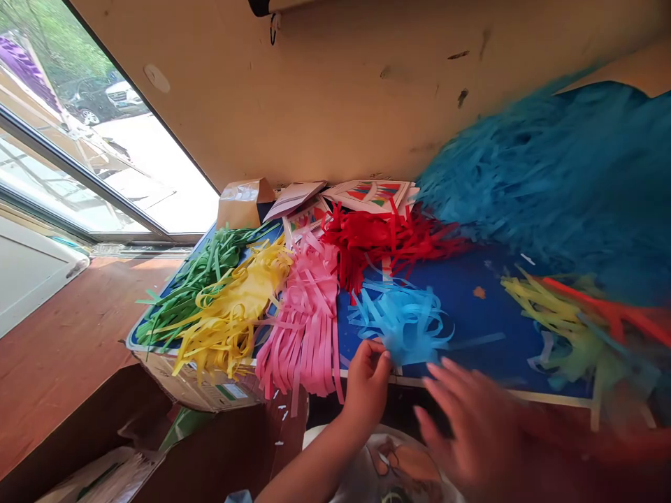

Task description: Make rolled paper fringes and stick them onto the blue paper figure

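My left hand [368,377] pinches the near edge of a bunch of light blue fringed paper [406,318] at the front of the blue table [474,335]. Just right of it, my right hand [466,412] is smeared by motion, its fingers apart and nothing seen in them. Left of the light blue bunch lies pink fringed paper [304,321], its strips hanging over the table edge. Red fringed paper [377,234] lies behind. Further left are yellow fringed paper [235,307] and green fringed paper [202,279].
A large heap of blue strips [556,181] fills the back right. Blurred yellow and orange strips [571,321] lie at the right. Printed cards [370,192] and a brown paper packet [244,202] stand against the wall. An open cardboard box [210,447] is below the table at left.
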### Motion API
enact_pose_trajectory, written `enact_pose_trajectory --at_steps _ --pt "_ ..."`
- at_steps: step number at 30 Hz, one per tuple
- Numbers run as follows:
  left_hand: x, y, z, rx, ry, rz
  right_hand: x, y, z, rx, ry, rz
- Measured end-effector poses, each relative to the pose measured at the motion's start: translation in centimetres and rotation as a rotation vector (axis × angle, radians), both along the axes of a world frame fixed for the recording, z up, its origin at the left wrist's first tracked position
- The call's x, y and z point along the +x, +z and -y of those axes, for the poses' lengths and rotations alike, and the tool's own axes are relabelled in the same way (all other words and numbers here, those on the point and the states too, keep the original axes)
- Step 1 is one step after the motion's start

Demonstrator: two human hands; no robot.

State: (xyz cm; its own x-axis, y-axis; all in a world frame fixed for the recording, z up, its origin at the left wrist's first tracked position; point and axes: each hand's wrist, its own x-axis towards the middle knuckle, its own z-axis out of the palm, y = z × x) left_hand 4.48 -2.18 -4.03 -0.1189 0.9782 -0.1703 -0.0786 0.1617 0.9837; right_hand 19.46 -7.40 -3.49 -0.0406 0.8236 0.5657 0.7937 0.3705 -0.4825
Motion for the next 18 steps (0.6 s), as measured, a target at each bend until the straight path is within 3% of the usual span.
enact_pose_trajectory --at_steps 2,4,8,11,14,16,18 --pt "0.1 0.1 0.2 -0.016 0.007 0.02 -1.6 0.0 -1.5 0.061 0.148 0.259" --pt "0.0 0.2 0.3 -0.1 0.017 0.136 -2.4 -0.3 -2.8 0.105 0.173 0.417" --pt "-0.2 0.6 0.2 -0.298 0.058 0.515 -1.9 -1.5 -3.2 0.084 0.112 0.469" --pt "-0.5 0.7 0.5 -0.291 0.12 0.627 -1.1 -2.1 -2.5 0.063 0.087 0.47" --pt "-1.3 -0.1 1.9 -0.195 0.135 0.504 -0.2 -2.3 -2.1 0.076 0.042 0.507" --pt "-2.0 -1.0 3.4 -0.033 0.232 0.244 0.4 -2.6 -2.2 0.126 0.045 0.548" --pt "-2.4 -1.8 4.9 0.266 0.266 -0.125 1.1 -3.0 -2.4 0.149 0.053 0.571"
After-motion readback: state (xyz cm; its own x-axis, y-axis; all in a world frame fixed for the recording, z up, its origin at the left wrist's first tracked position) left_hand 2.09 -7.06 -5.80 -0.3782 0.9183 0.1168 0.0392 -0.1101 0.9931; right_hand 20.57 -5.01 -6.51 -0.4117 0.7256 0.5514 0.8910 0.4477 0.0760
